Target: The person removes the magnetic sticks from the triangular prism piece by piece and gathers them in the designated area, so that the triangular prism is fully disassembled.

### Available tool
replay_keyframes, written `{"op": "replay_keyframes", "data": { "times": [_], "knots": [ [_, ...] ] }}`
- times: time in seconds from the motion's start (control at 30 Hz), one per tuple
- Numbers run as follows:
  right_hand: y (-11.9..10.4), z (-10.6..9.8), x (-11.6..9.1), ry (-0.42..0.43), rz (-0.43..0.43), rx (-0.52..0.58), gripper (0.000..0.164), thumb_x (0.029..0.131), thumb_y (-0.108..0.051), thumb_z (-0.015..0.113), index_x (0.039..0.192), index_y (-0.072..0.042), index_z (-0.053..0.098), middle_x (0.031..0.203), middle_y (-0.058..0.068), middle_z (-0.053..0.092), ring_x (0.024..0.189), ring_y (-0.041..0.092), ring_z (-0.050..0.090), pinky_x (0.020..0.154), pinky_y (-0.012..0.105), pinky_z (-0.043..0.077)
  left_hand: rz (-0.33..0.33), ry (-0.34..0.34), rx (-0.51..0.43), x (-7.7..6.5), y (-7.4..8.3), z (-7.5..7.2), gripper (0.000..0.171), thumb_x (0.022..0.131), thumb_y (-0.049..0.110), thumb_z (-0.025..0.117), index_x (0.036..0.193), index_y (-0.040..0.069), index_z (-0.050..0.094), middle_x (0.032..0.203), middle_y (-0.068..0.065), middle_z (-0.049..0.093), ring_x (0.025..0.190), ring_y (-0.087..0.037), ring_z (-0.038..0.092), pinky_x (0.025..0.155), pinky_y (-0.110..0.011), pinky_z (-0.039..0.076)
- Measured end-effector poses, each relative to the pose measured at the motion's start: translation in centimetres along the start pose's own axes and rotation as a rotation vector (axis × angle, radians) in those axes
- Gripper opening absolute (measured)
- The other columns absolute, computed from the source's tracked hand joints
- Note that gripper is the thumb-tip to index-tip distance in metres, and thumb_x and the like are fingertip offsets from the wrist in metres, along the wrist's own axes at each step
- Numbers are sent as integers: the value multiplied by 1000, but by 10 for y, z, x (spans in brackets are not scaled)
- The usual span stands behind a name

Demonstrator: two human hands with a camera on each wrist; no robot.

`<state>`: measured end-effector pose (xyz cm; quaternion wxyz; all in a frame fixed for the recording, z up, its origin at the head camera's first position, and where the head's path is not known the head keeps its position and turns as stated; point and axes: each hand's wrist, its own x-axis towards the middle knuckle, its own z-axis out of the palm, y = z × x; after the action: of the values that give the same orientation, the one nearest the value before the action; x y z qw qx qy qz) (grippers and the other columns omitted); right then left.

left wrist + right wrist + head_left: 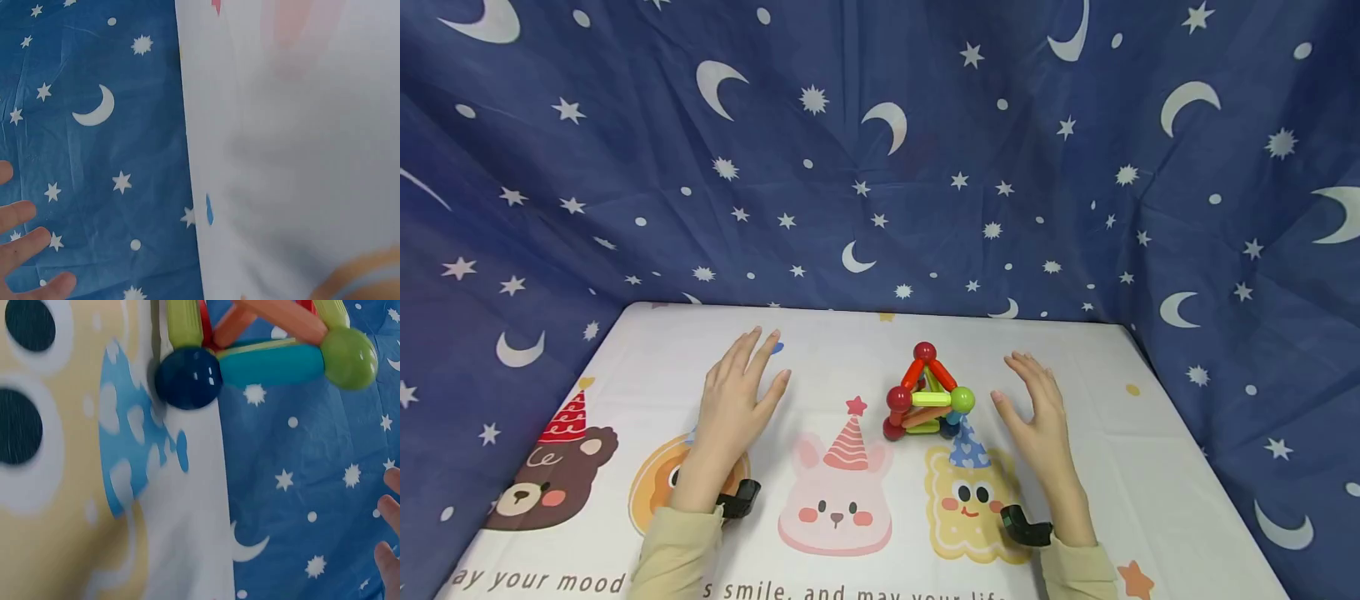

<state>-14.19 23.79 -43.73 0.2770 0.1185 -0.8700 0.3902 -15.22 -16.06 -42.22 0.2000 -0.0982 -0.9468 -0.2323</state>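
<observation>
A small frame of coloured rods and balls [931, 399] stands on the table, its red ball at the peak. In the right wrist view its dark blue ball [189, 378], teal rod [272, 365] and green ball [350, 358] show close up. To the right of it my right hand [1037, 412] is held apart from it, fingers loosely bent and nothing in the grasp. My left hand [735, 404] is farther off to the left, fingers spread and holding nothing. Fingertips [25, 247] of that hand show at the edge of the left wrist view.
The white tablecloth [835, 358] bears printed animals, a biscuit figure and lettering. Behind and at both sides hangs a dark blue curtain [820, 250] with moons and stars. Each wrist wears a small black camera mount [741, 498].
</observation>
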Motion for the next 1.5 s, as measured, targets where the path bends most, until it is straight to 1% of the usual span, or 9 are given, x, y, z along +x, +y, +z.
{"op": "replay_keyframes", "data": {
  "times": [0.07, 0.17, 0.27, 0.33, 0.67, 0.83, 1.07, 1.27, 1.5],
  "knots": [
    [-2, 5, -1, 17, -20, 34, 53, 81, -6, 73, 131, -10, 57, 138, 16, 53, 134, 36, 42, 117, 46, 23, 0, 40, -31, 0, 4, 4, 53, 97, 37, 51, 146, 21, 40, 152, -13, 38, 139, -36, 35, 106, -60, 31],
    [-7, 11, -1, 35, -37, 71, 52, 79, -2, 74, 128, -9, 60, 135, 15, 56, 130, 28, 45, 112, 29, 29, -1, 93, -83, -1, 10, 10, 49, 97, 34, 53, 143, 19, 45, 147, -12, 44, 136, -34, 40, 102, -58, 36],
    [-11, 17, -1, 38, -41, 104, 50, 78, 1, 74, 126, -8, 61, 132, 14, 57, 127, 20, 47, 108, 16, 30, 4, 139, -141, -2, 16, 15, 47, 96, 30, 56, 140, 17, 49, 143, -11, 49, 132, -32, 44, 102, -55, 39],
    [-15, 21, -2, 36, -40, 127, 49, 78, 4, 73, 124, -5, 61, 130, 15, 58, 125, 18, 48, 107, 12, 30, 9, 161, -174, -2, 21, 19, 45, 95, 28, 57, 138, 15, 51, 141, -11, 52, 130, -32, 47, 102, -54, 41],
    [-60, 25, 3, 7, -43, 239, 38, 79, 10, 68, 116, 7, 61, 117, 24, 61, 116, 22, 50, 104, 14, 34, -19, 206, -348, -3, 46, 40, 38, 95, 24, 59, 131, 13, 57, 128, -8, 60, 120, -29, 55, 97, -52, 48],
    [-68, 30, 6, 19, -65, 285, 34, 77, 12, 69, 111, 9, 63, 111, 25, 62, 112, 22, 53, 103, 16, 36, -44, 215, -461, -2, 59, 51, 34, 96, 21, 58, 128, 12, 59, 120, -9, 63, 112, -23, 59, 93, -43, 50],
    [-72, 36, 6, 7, -92, 318, 30, 75, 13, 71, 105, 9, 65, 106, 25, 64, 106, 30, 53, 98, 16, 38, -36, 200, -612, -1, 80, 66, 30, 95, 17, 58, 124, 8, 61, 115, -6, 65, 106, -22, 61, 89, -43, 53],
    [-73, 42, 4, -16, -111, 316, 27, 75, 14, 70, 101, 9, 66, 102, 25, 64, 101, 32, 52, 95, 14, 39, -44, 172, -713, -4, 94, 80, 28, 93, 15, 62, 121, 12, 63, 114, -6, 66, 102, -17, 62, 85, -38, 55],
    [-49, 55, -3, -38, -124, 286, 26, 76, 11, 72, 101, 5, 68, 104, 20, 66, 102, 29, 52, 96, 13, 38, -40, 91, -797, -9, 108, 92, 33, 89, 14, 67, 122, 18, 63, 113, -3, 65, 103, -21, 62, 84, -43, 54]
  ]
}}
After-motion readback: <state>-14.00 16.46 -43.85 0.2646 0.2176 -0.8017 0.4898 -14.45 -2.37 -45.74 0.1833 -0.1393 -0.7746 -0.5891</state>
